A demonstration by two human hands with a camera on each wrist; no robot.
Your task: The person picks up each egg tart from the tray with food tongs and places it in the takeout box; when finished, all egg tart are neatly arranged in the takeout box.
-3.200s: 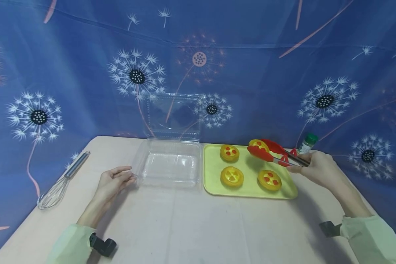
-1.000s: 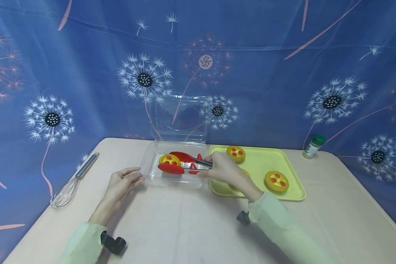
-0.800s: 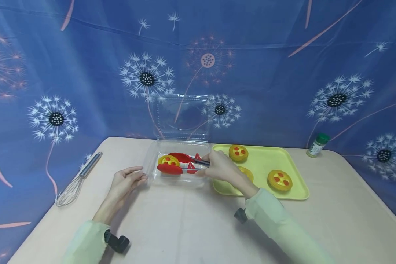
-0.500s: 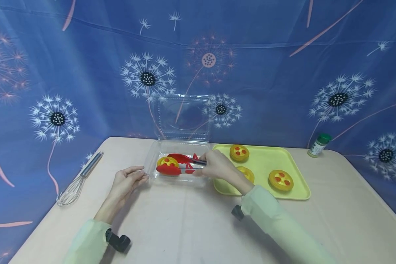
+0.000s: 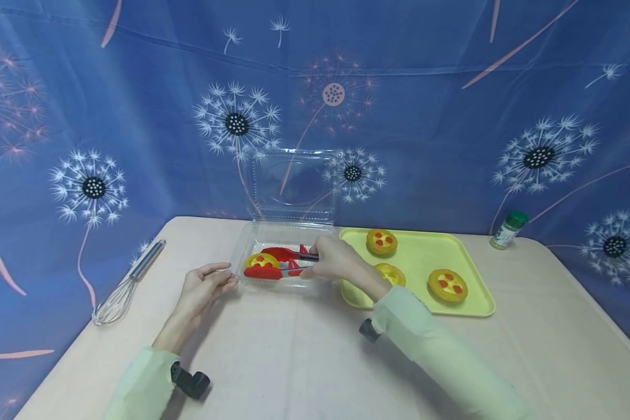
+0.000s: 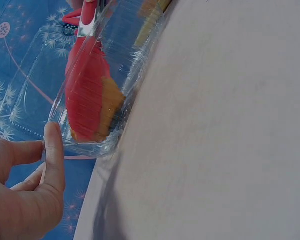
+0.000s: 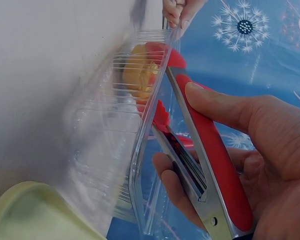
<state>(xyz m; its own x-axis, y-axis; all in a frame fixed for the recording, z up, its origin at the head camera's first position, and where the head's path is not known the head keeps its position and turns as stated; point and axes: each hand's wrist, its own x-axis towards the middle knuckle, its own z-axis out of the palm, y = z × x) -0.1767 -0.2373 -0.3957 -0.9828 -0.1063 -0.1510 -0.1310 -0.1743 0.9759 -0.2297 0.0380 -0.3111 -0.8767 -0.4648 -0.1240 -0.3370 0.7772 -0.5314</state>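
My right hand (image 5: 333, 259) grips red-tipped metal tongs (image 7: 210, 145), with the thumb on one arm and fingers on the other. Between the tong heads is a yellow tart with red pieces on top (image 5: 262, 262), low inside the left part of a clear plastic clamshell box (image 5: 294, 286). Whether the heads still squeeze the tart is hard to tell. The box's lid (image 5: 294, 186) stands raised at the back. At the box's left rim, my left hand (image 5: 202, 291) pinches the edge between thumb and finger, as the left wrist view shows.
Right of the box lies a yellow tray (image 5: 425, 245) bearing three tarts, one partly hidden by my right wrist. A whisk (image 5: 128, 283) lies at the far left. A green-capped shaker bottle (image 5: 508, 230) stands at the back right. A blue patterned cloth (image 5: 425, 116) hangs behind the table.
My right hand has carried the tart in the tongs from the tray leftward into the box, then slid it a little farther left. The left hand has stayed at the box rim.
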